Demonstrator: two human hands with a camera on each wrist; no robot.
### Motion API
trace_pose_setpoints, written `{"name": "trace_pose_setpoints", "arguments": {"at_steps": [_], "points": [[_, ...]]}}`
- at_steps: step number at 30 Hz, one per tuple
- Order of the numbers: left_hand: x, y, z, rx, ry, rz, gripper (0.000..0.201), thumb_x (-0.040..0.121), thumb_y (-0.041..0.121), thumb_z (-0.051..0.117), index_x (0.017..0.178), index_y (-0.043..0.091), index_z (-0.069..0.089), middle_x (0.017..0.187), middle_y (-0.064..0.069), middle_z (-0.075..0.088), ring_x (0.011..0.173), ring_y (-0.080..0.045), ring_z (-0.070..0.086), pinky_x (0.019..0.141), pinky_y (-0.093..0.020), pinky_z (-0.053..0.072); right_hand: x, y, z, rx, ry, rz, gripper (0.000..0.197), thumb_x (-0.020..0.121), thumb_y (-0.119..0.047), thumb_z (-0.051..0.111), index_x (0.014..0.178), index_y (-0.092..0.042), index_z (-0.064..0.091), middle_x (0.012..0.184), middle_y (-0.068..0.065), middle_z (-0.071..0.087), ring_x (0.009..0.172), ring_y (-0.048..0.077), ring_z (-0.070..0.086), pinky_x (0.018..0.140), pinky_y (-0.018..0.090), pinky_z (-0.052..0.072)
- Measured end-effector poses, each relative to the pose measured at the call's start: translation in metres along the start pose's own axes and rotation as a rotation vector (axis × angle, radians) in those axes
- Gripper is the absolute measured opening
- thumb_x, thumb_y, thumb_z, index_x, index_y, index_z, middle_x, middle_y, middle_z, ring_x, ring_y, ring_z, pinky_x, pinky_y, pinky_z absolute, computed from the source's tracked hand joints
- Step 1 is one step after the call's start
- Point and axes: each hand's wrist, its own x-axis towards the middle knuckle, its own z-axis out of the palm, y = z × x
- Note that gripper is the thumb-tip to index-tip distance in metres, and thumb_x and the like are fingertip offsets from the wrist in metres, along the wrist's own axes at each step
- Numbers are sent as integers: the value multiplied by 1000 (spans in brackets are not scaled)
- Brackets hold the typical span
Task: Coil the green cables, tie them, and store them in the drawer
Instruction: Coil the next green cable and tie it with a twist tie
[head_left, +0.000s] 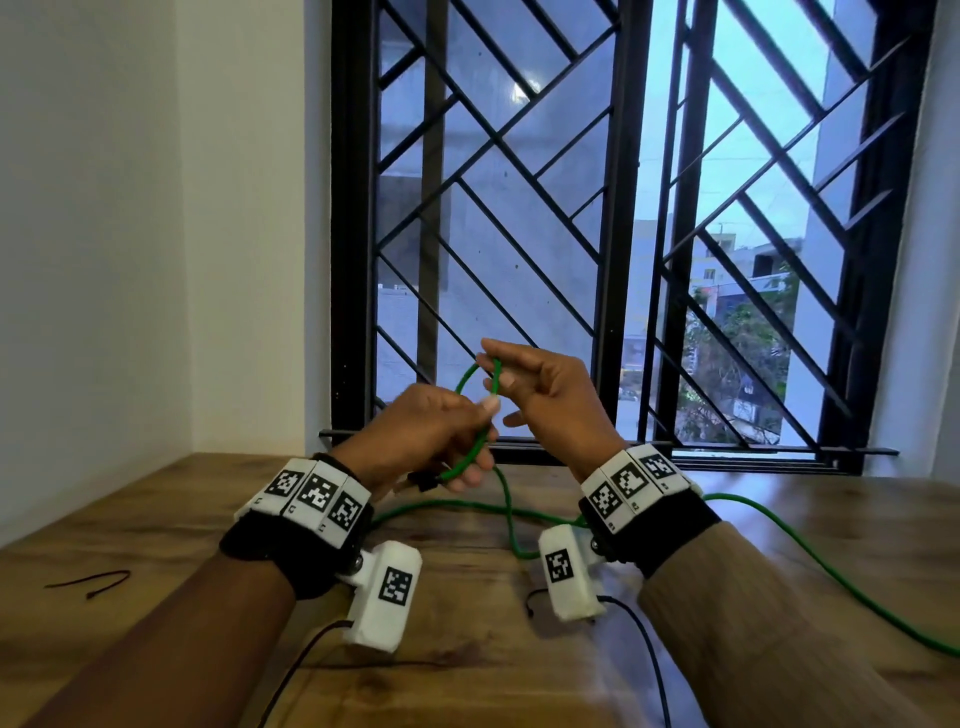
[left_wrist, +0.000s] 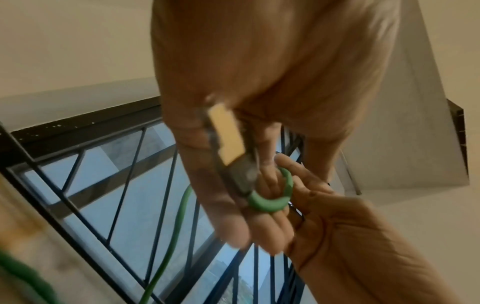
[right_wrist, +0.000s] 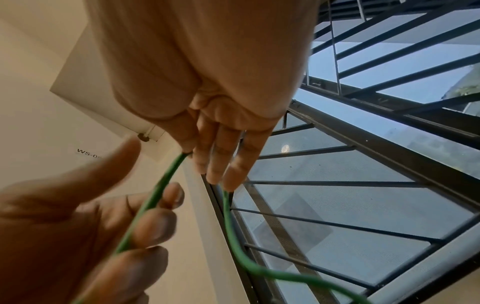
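Starting first loop: left hand (head_left: 441, 431) clamps the connector end of the green cable (head_left: 470, 460) in curled fingers, right hand (head_left: 545, 395) pinches the loop top between thumb and forefinger above the wooden table (head_left: 156, 519), rest of cable trailing across table to the right. Best to keep left grip fixed as anchor, feed slack with right in even same-size loops, avoid twisting. Black cable tie (head_left: 91, 579) lying well left for tying after; drawer not visible.

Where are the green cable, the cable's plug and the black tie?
green cable (head_left: 831, 587): head view, slack run on the table.
plug (left_wrist: 228, 133): left wrist view, pale body in the left hand.
black tie (head_left: 91, 578): head view, bent middle.
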Motion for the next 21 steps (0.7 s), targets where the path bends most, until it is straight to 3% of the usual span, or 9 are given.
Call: {"name": "trace_pose_setpoints", "arguments": {"at_steps": [3,5,7,9,11,13,15,18,21], "points": [[-3,3,3,-51,-96,23,43,101,42,57,85,4,66,57,-9,50,39,-16,41,39,-21,33,4,4,-5,-40,75,-52,38,103,-6,61,136,-24,68,124,-9,75,114,7,71,87,44,64],[-4,10,1,-56,-136,-20,47,96,50,58,72,10,60,52,-4,39,34,-11,29,37,-18,20,4,3,-10,-63,97,-75,45,99,1,59,135,-23,68,126,-6,74,120,2,67,100,40,59],[-7,18,2,-26,-165,-24,54,94,55,57,63,12,52,48,-4,35,32,-11,22,37,-18,16,4,-1,-16,-102,136,-105,45,94,4,60,129,-22,71,123,-4,75,119,1,67,104,38,56],[-9,27,6,-54,-163,34,58,97,55,53,58,13,45,46,-5,30,32,-11,18,37,-18,14,5,-7,-24,-195,199,-154,32,96,-6,65,120,-24,75,112,-8,78,107,-1,71,98,33,58],[-13,40,11,-148,-175,114,57,100,51,52,59,13,40,45,-4,26,31,-11,16,38,-19,12,4,-16,-33,-334,247,-222,20,98,-18,69,113,-28,77,100,-13,78,93,-5,72,84,24,58],[-19,56,14,-204,-192,184,55,99,49,53,60,13,38,45,-3,25,31,-10,16,39,-20,10,0,-23,-40,-420,276,-298,16,98,-23,70,111,-27,79,91,-15,75,83,-3,68,71,17,49],[-28,74,17,-260,-217,232,54,100,48,50,60,13,39,45,-2,25,32,-10,16,39,-22,7,-5,-32,-44,-495,279,-366,13,99,-26,70,109,-24,79,88,-14,68,78,4,62,69,16,42],[-46,96,22,-418,-226,283,51,106,44,43,67,12,49,50,0,28,34,-9,19,43,-27,10,-14,-53,-51,-500,253,-362,12,103,-26,63,101,-21,74,90,-16,53,84,2,54,73,10,38],[-68,112,29,-601,-228,317,43,107,39,39,98,6,67,64,-3,47,48,-12,41,48,-25,33,-34,-73,-53,-337,119,-279,21,108,-23,51,90,-23,61,78,-11,60,74,5,58,74,26,46]]}}
